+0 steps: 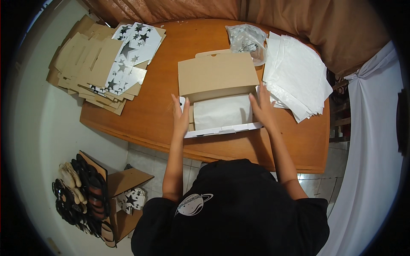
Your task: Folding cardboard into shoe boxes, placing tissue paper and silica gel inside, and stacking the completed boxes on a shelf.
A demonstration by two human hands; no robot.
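Note:
A cardboard box (218, 77) stands on the table in front of me with its lid raised at the back. Its inside is brown and its front edge white. White paper (223, 112) covers most of the inside; whatever lies under it is hidden. My left hand (181, 114) grips the box's left side wall, thumb up along the inner edge and fingers mostly outside. On the opposite wall, my right hand (262, 106) has the same kind of hold, its thumb near the paper's right end.
Flattened cardboard boxes (94, 59), some star-printed, are piled at the table's (200, 38) far left. A clear plastic bag (248, 40) sits behind the box, beside a stack of white paper sheets (297, 72). Below left are several sandals (85, 192) and an open carton (121, 213).

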